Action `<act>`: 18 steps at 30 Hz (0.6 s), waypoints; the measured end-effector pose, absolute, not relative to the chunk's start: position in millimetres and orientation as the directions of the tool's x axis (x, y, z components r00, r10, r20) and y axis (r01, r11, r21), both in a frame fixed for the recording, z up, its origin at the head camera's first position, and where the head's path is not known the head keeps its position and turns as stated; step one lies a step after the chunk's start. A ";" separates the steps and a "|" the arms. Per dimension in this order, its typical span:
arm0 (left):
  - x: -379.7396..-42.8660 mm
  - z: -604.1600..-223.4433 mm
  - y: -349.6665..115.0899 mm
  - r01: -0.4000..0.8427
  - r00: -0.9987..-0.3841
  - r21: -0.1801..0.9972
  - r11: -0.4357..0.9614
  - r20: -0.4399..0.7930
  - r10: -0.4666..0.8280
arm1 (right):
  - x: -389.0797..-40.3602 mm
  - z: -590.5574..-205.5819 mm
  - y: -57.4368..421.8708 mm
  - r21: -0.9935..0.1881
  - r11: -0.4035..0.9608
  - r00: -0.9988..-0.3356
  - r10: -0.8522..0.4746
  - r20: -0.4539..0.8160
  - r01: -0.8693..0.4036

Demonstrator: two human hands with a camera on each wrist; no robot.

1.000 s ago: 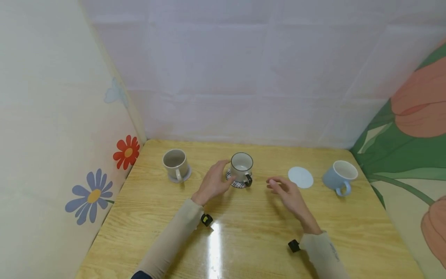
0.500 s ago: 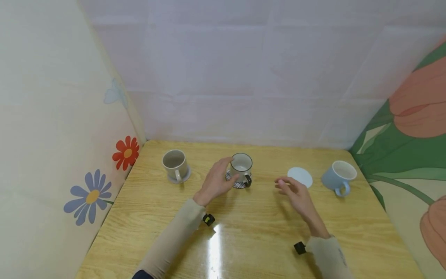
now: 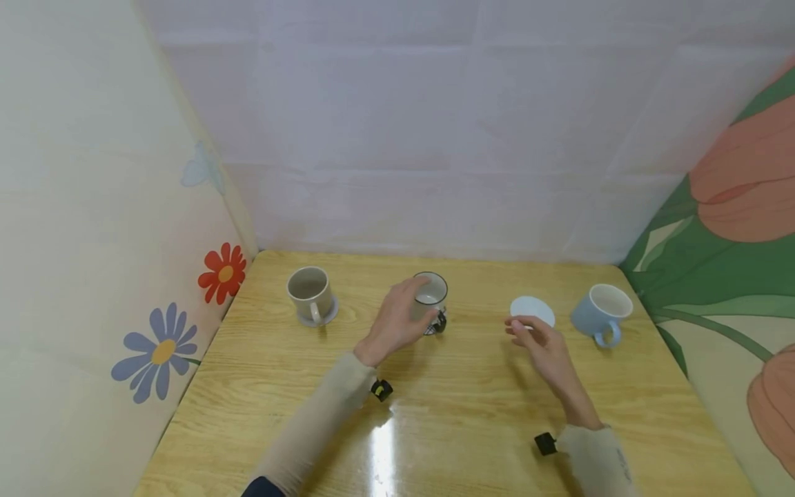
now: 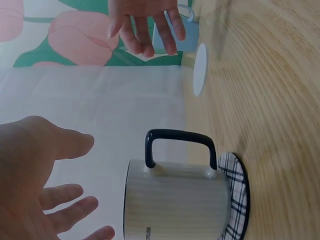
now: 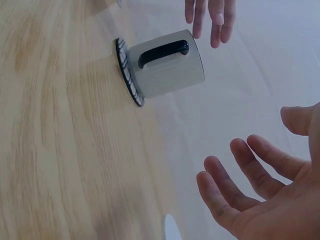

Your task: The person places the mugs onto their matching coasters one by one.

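Note:
A light grey mug (image 3: 433, 290) with a black rim and black handle stands on a black-and-white plaid coaster (image 4: 241, 190). My left hand (image 3: 397, 321) hovers beside and above the mug, overlapping its left side in the head view. In the left wrist view its thumb and fingers are spread apart, with a gap between them and the mug's rim. My right hand (image 3: 546, 348) hangs over the table with fingers loosely bent and nothing in them. Just behind it lies a round white coaster (image 3: 532, 309), its near edge partly hidden by the fingers.
A light blue mug (image 3: 590, 316) stands on the wooden table (image 3: 472, 414) to the right of the white coaster. At the left, a beige mug (image 3: 310, 297) sits on a pale lilac coaster (image 3: 332, 314). Cloth walls, some flowered, border the back and sides.
My left hand has shifted right, covering more of the grey mug and plaid coaster. My right hand has moved right, away from the grey mug and toward the white coaster. The mugs stay in place.

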State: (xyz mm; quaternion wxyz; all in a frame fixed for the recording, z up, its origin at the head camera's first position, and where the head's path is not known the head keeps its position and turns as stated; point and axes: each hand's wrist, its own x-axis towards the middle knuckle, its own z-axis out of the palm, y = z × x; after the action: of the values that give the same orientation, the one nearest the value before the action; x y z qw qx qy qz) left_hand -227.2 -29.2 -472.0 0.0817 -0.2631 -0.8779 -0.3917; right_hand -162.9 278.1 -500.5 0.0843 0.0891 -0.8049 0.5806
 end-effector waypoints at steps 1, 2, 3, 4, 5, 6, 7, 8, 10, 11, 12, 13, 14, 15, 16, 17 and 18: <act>-227.5 -471.5 -27.1 0.535 -0.843 0.639 0.552 0.359 0.401 | -162.5 -499.1 279.2 -0.916 0.322 -0.970 -0.040 0.239 -0.239; -227.9 -471.4 -25.0 0.545 -0.837 0.637 0.546 0.370 0.403 | -162.0 -497.7 280.2 -0.911 0.338 -0.970 -0.034 0.239 -0.237; -228.5 -471.4 -22.9 0.551 -0.833 0.633 0.544 0.378 0.404 | -161.5 -496.2 281.0 -0.906 0.355 -0.971 -0.027 0.238 -0.232; -229.0 -471.4 -21.1 0.558 -0.829 0.623 0.548 0.384 0.407 | -160.9 -494.9 281.7 -0.900 0.373 -0.972 -0.017 0.236 -0.225; -229.1 -471.2 -19.5 0.559 -0.828 0.615 0.556 0.384 0.409 | -160.1 -493.6 282.3 -0.895 0.390 -0.972 -0.008 0.233 -0.218; -229.2 -470.8 -18.0 0.562 -0.826 0.603 0.566 0.383 0.413 | -159.4 -492.7 283.0 -0.887 0.411 -0.973 0.001 0.230 -0.209; -229.2 -470.4 -16.6 0.565 -0.824 0.591 0.576 0.382 0.417 | -158.9 -491.8 283.8 -0.883 0.424 -0.974 0.006 0.226 -0.202; -229.0 -469.7 -15.4 0.568 -0.823 0.586 0.578 0.384 0.419 | -158.3 -491.0 284.6 -0.876 0.441 -0.975 0.014 0.224 -0.195; -228.4 -468.1 -13.3 0.576 -0.817 0.573 0.583 0.389 0.425 | -157.4 -489.8 286.3 -0.864 0.470 -0.974 0.034 0.223 -0.182; -227.9 -467.2 -12.4 0.582 -0.813 0.570 0.579 0.395 0.428 | -157.1 -489.4 287.2 -0.857 0.484 -0.974 0.042 0.224 -0.177; -227.3 -466.4 -11.6 0.587 -0.809 0.562 0.582 0.399 0.431 | -157.0 -489.2 288.1 -0.849 0.499 -0.973 0.050 0.226 -0.172; -226.6 -465.6 -10.9 0.590 -0.807 0.556 0.585 0.401 0.433 | -156.9 -489.1 289.2 -0.841 0.515 -0.972 0.057 0.230 -0.169; -226.1 -465.2 -10.2 0.593 -0.805 0.552 0.586 0.401 0.437 | -156.7 -489.1 290.3 -0.829 0.533 -0.970 0.064 0.236 -0.167; -225.9 -464.8 -9.5 0.596 -0.803 0.545 0.590 0.400 0.441 | -156.6 -489.1 291.4 -0.821 0.546 -0.968 0.069 0.241 -0.166; -225.7 -464.6 -8.9 0.596 -0.803 0.540 0.594 0.396 0.445 | -156.4 -489.1 292.5 -0.816 0.553 -0.966 0.072 0.247 -0.168; -225.4 -464.6 -8.2 0.595 -0.804 0.533 0.602 0.391 0.449 | -156.2 -489.0 293.7 -0.812 0.559 -0.965 0.075 0.251 -0.168; -225.3 -464.7 -7.5 0.594 -0.804 0.525 0.609 0.383 0.455 | -156.0 -488.8 294.8 -0.809 0.562 -0.963 0.080 0.257 -0.170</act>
State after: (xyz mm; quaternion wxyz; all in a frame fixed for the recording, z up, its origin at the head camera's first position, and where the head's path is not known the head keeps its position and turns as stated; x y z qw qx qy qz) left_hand -225.3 -7.5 -464.7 0.1057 -0.2945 -0.8906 -0.3299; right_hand -156.0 294.8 -488.8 0.1334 0.0258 -0.8737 0.4671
